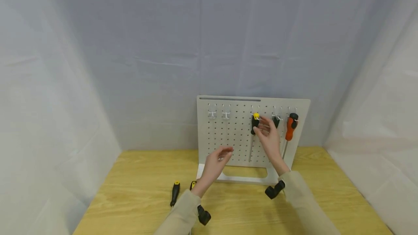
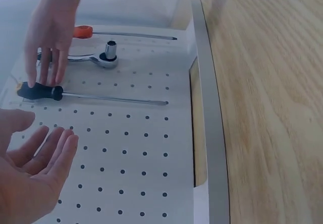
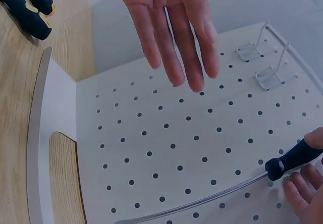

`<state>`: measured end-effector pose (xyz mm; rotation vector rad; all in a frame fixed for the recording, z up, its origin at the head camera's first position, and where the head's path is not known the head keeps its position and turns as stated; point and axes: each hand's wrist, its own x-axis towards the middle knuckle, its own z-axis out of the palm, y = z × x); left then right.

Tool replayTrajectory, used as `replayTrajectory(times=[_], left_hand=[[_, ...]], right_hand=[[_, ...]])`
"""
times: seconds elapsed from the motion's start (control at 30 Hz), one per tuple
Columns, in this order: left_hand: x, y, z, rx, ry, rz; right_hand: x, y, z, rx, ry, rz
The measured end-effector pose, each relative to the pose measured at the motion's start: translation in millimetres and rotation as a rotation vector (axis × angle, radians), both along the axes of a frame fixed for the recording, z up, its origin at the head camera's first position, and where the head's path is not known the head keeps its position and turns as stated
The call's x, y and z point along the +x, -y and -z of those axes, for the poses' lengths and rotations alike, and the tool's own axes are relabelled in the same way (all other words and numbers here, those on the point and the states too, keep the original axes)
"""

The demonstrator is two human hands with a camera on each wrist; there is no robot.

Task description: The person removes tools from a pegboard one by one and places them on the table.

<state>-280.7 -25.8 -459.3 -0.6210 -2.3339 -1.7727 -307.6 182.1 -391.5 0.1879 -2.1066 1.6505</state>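
Right hand (image 1: 269, 137) loosely spread at screwdriver (image 1: 254, 122); left hand (image 1: 213, 164) relaxed; pegboard (image 1: 236, 128) on wooden table (image 1: 140, 180), pale fabric (image 1: 163, 75) behind.

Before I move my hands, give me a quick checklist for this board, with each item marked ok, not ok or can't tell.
1. Right hand clear of the black-and-yellow screwdriver: not ok; its fingers are at the handle.
2. That screwdriver fully seated in its hook: cannot tell.
3. Left hand empty: ok.
4. Two left-end hooks free: ok.
5. Orange screwdriver hanging on the board: ok.
6. Both table screwdrivers fully visible in the head view: not ok; the left arm partly covers them.
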Motion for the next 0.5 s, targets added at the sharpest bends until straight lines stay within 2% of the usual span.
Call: replayTrajectory(times=[0.17, 0.37, 0.5], left_hand=[[-14.3, -11.6, 3.2, -0.002, 0.001, 0.027], [-31.0, -26.0, 10.2, -0.005, 0.008, 0.034], [-38.1, -36.3, 14.3, -0.015, 0.021, 0.016]], right_hand=[[-3.8, -3, -2.9, -0.011, 0.034, -0.004], [-23.4, -10, 15.0, -0.017, 0.054, -0.024], [-27.2, -10, 20.1, -0.014, 0.044, -0.015]])
